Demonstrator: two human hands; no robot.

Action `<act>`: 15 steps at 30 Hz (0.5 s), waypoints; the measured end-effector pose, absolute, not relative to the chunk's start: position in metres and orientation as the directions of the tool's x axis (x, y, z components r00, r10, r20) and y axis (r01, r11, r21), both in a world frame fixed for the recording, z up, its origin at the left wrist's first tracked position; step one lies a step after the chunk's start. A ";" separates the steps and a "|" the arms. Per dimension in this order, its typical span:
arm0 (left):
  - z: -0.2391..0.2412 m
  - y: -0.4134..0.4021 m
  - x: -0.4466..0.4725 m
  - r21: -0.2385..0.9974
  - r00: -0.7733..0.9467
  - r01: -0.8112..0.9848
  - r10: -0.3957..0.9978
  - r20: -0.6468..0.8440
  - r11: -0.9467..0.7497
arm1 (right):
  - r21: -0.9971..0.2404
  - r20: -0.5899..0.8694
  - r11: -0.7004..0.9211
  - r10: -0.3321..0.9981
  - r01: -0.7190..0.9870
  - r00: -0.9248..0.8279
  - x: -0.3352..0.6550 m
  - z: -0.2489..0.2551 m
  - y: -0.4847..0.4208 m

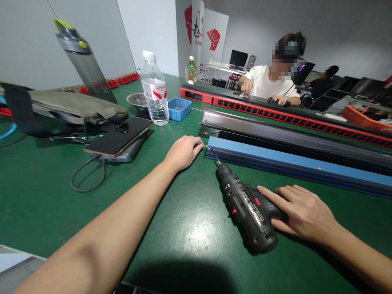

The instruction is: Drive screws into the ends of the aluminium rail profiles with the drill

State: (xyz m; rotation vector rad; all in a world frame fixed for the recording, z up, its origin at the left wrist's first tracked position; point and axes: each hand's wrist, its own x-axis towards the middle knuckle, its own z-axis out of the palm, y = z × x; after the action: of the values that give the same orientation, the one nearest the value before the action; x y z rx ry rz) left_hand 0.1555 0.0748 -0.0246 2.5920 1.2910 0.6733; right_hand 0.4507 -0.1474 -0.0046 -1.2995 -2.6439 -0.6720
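The left hand [183, 152] reaches out over the middle of the green worktop [45, 204], its fingers pinched narrow on a small part [204, 145] held against the near end of the blue rail [294, 165]. The part is too small to tell what it is. The rail runs from there toward the worktop's right edge, with darker rails behind it. The right hand [301, 212] lies loosely open on the handle of the cordless driver [246, 208], not yet closed around it. The driver rests on its side toward the near edge, and its bit [214, 156] points at the rail's end, just short of the pinched fingers. This looks like the step of setting a fastener in place before driving. As I judge it, the next move calls for a firm grip on the handle and for lifting the bit in line with the part while the left hand holds it steady. A phone [119, 136] and a water bottle [155, 92] stand toward the far left, and another person sits at the far edge.
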 end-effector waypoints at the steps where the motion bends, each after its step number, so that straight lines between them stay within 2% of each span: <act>1: -0.025 0.075 0.156 0.343 0.524 0.712 0.789 0.322 -0.613 | 0.335 0.297 0.527 0.728 0.781 -0.618 0.450 -0.005 -0.148; 15: -0.025 0.076 0.156 0.343 0.536 0.701 0.780 0.324 -0.625 | 0.336 0.293 0.473 0.769 0.814 -0.568 0.435 -0.002 -0.156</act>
State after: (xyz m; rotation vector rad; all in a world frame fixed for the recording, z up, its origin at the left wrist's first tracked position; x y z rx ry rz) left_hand 0.1561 0.0759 -0.0249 2.5994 1.2655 0.6789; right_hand 0.4345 -0.1557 -0.0023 -1.4066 -2.6083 -0.6798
